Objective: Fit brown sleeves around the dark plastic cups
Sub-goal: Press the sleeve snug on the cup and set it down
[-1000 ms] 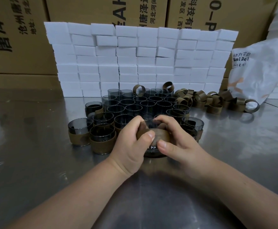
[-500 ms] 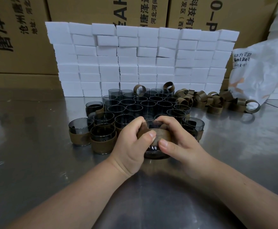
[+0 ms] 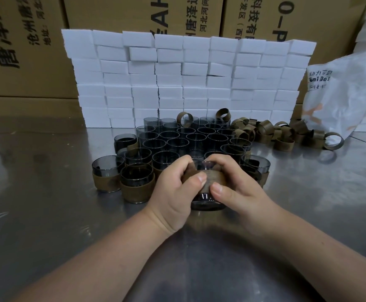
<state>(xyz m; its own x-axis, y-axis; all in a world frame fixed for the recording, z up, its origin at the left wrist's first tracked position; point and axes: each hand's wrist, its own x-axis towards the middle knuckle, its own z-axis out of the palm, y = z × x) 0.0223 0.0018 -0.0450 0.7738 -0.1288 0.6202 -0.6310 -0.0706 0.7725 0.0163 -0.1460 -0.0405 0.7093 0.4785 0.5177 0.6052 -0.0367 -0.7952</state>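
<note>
Pinching pliant brown sleeve (image 3: 213, 178) with left grip (image 3: 173, 189) and right grip (image 3: 241, 186), round light, slick, likely brittle dark cup (image 3: 207, 202) at 6 o'clock of cluster (image 3: 190, 140); best worked by sleeve edge.

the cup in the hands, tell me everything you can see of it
The cup is round, of dark smoky see-through plastic, upright with its rim up. A brown sleeve wraps its upper part; the lower band is bare and glossy. The left hand and right hand grip it from either side, thumbs on the sleeve. Its base is down at the steel table; contact is unclear.
</note>
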